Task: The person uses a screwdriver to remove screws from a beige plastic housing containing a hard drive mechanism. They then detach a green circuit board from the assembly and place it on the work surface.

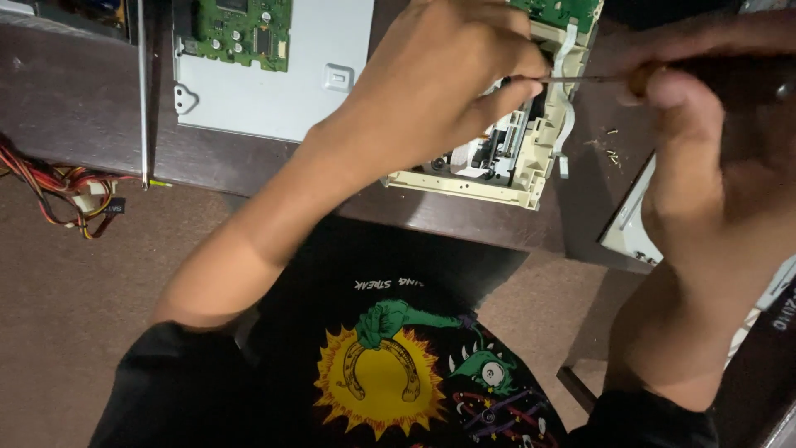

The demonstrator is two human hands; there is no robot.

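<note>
— left hand (439,83) clamped over the cream plastic drive chassis with the metal mechanism inside (506,166), fingers curled around its top; right hand (705,141) closed on the dark-handled thin-shafted screwdriver (580,79), shaft level, tip reaching in under the left fingers; chassis resting at the front edge of the dark wooden table (75,99), its near corner close to the drop.

— better slid back from that edge before any real push; tip itself hidden, so impossible to tell whether seated in a screw head.

— worth keeping the shaft in line with the fastener, pressure along it rather than sideways; white flat ribbon cable (564,91) looping just beside the shaft, easy to nick.

— left fingertips close to the tip too; safer shifted off its path; pale grey metal cover plate (274,91) and green circuit board (240,29) well apart at the far left, no hindrance.
</note>
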